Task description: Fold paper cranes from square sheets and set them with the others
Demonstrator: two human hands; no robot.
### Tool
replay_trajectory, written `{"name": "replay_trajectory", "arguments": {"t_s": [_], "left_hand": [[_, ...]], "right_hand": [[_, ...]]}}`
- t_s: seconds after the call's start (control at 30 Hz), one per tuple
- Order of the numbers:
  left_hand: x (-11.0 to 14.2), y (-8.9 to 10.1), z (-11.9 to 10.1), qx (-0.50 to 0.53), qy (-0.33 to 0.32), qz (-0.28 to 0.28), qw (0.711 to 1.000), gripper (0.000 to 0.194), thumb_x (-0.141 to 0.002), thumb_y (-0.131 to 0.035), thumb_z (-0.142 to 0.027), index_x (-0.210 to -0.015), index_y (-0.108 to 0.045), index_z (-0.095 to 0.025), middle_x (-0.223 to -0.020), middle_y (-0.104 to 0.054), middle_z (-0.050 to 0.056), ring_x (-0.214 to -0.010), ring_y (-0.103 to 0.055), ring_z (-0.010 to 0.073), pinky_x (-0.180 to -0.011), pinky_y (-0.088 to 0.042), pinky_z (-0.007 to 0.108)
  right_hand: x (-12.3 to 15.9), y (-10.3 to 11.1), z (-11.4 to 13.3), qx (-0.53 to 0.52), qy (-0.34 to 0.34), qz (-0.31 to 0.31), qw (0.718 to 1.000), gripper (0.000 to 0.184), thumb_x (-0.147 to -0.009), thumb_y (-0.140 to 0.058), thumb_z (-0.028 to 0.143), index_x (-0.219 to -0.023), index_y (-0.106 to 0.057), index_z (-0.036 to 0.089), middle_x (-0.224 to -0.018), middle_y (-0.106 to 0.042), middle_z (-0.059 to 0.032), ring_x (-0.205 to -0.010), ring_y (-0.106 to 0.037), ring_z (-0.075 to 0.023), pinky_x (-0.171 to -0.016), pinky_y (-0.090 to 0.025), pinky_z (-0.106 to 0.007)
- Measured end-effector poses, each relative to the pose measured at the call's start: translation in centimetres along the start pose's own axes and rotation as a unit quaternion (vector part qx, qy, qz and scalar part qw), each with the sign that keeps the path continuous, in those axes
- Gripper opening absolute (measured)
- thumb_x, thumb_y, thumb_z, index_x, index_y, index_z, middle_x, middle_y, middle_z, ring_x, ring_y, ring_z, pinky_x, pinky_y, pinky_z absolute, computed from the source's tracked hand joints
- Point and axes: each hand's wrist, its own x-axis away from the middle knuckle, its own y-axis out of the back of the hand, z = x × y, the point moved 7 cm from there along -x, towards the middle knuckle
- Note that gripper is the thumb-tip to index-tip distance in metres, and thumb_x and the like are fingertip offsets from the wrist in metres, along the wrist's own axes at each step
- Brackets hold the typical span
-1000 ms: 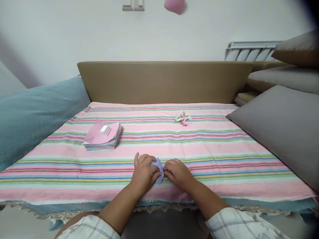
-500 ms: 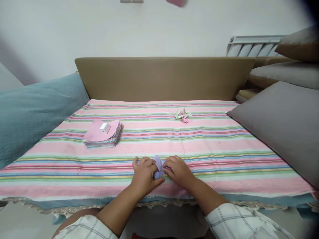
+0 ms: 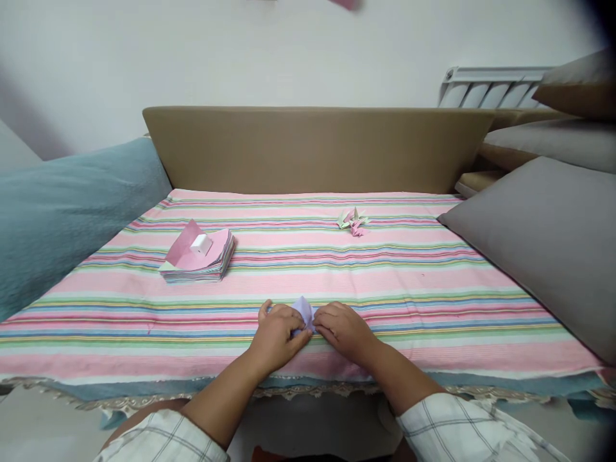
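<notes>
A small piece of folded purple paper (image 3: 303,308) lies at the front of the striped cloth, its pointed tip standing up between my hands. My left hand (image 3: 280,332) is closed on its left side, with the thumb and index finger pressed on the paper and the little finger raised. From the other side, my right hand (image 3: 342,328) pinches the right edge between thumb and fingertips. The lower folds are mostly hidden by my fingers.
A stack of coloured paper sheets (image 3: 195,277) with a small white block (image 3: 201,244) on top lies at the left. Several folded paper cranes (image 3: 355,224) sit farther back. Grey cushions (image 3: 543,237) border the right side, a blue-covered armrest (image 3: 86,212) the left.
My left thumb has moved up onto the purple paper, and its shape between my hands has changed. The top pink sheet of the stack has lifted at its back left corner.
</notes>
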Motion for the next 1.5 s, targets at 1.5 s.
{"name": "replay_trajectory", "arguments": {"t_s": [1.5], "left_hand": [[-0.7, -0.2, -1.3, -0.081, -0.007, -0.017, 0.997, 0.058, -0.073, -0.063, -0.043, -0.127, -0.044, -0.033, -0.104, -0.062, 0.005, -0.099, -0.053, 0.0263, -0.101, -0.008, 0.057]], "right_hand": [[0.6, 2.5, -2.1, -0.223, -0.161, -0.094, 0.957, 0.021, -0.092, -0.029, 0.027, -0.097, -0.048, 0.021, -0.082, -0.059, -0.0010, -0.074, -0.055, -0.0151, -0.068, -0.041, -0.026]]}}
